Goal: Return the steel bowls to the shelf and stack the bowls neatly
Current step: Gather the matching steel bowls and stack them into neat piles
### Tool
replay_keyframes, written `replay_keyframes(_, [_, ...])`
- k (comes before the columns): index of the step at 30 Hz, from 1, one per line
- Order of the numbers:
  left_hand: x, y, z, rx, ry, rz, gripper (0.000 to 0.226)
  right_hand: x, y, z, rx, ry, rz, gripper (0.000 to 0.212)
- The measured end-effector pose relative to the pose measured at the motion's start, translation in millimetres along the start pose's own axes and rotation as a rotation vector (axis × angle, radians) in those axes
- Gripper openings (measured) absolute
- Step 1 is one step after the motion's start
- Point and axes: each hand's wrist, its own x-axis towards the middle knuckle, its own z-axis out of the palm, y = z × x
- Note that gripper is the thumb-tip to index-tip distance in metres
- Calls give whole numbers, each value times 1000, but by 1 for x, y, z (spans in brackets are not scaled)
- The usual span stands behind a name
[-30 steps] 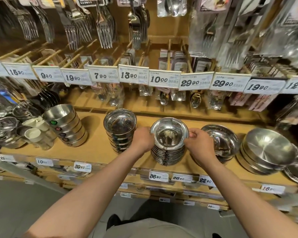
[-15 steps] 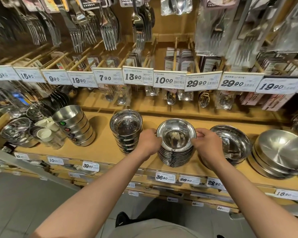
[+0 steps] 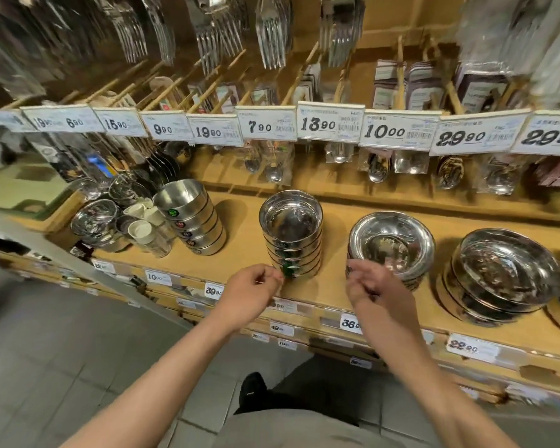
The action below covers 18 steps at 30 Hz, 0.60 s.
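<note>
Both the left hand (image 3: 251,294) and the right hand (image 3: 374,286) hang loosely curled, holding nothing, at the shelf's (image 3: 246,253) front edge. The wide-rimmed steel bowl stack (image 3: 391,245) stands mid-shelf; probably light, stiff, slippery, so grasp opposite rims.

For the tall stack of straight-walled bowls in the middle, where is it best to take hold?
Probably grip the tall stack low on its straight side walls, one of the hands from each side; it stands upright with free shelf left and right.
</note>
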Motion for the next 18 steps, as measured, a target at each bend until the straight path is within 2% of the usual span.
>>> replay_keyframes(3, [11, -31, -40, -82, 83, -92, 20, 1, -5, 45, 48, -119, 38, 24])
replay_keyframes(9, [45, -82, -121, -207, 183, -155, 21, 19, -18, 139, 131, -205, 171, 22])
replay_keyframes(15, [99, -111, -192, -274, 213, -131, 18, 60, -39, 235, 322, -143, 349, 19])
replay_keyframes(18, [128, -112, -216, -332, 168, -91, 39, 88, -51, 268, 440, -79, 467, 19])
